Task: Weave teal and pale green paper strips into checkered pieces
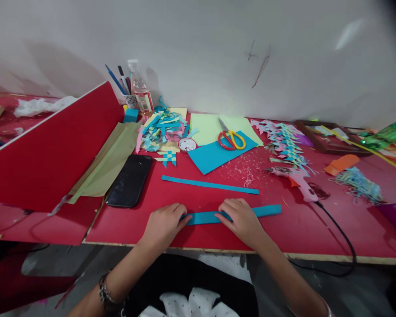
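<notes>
A long blue paper strip point(267, 210) lies on the red table point(284, 233) near its front edge. My left hand point(163, 224) presses on the strip's left end with fingers curled. My right hand point(240, 220) rests on the strip's middle, fingers bent and pressing it flat. A second, thinner blue strip point(211, 185) lies a little farther back, untouched.
A black phone point(129, 180) lies left of the strips. Red-and-yellow scissors point(230, 137) rest on blue and green paper sheets. A pink glue gun point(297, 179) with its cord lies at the right. Cut paper scraps, woven paper pieces, a bottle point(141, 90) and pens stand at the back.
</notes>
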### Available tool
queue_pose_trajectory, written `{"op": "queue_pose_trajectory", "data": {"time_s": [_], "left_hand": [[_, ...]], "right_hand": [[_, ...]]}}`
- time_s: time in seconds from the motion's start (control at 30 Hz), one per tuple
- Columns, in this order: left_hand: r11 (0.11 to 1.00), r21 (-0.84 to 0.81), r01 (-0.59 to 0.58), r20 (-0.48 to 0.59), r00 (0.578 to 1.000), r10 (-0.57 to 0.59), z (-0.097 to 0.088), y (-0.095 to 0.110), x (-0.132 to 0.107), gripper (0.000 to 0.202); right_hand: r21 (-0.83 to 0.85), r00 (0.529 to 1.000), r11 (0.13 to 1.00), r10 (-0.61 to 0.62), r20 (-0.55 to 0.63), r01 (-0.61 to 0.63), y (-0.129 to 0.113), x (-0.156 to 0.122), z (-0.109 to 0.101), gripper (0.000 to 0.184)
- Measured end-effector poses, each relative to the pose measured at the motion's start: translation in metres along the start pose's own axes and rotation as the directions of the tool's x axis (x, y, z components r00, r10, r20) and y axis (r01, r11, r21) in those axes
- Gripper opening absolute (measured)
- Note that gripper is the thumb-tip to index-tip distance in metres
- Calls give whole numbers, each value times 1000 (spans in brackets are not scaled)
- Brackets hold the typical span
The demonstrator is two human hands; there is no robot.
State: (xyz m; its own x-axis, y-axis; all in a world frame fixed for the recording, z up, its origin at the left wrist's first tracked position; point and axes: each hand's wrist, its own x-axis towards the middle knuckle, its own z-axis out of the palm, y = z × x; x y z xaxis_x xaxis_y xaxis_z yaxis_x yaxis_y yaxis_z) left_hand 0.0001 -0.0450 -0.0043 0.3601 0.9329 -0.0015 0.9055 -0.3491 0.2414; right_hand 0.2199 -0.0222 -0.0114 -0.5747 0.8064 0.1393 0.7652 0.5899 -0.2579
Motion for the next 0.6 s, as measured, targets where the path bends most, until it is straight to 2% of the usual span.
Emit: {"op": "queue_pose_trajectory", "data": {"time_s": [0.23,0.6], "left_hand": [[998,35,48,46,998,-50,-2,2,3,20],[983,151,109,30,993,-114,-1,8,2,20]], "right_hand": [[-22,999,999,31,26,-30,-1,2,2,18],[-20,998,999,42,35,-42,-3,5,2,17]]}}
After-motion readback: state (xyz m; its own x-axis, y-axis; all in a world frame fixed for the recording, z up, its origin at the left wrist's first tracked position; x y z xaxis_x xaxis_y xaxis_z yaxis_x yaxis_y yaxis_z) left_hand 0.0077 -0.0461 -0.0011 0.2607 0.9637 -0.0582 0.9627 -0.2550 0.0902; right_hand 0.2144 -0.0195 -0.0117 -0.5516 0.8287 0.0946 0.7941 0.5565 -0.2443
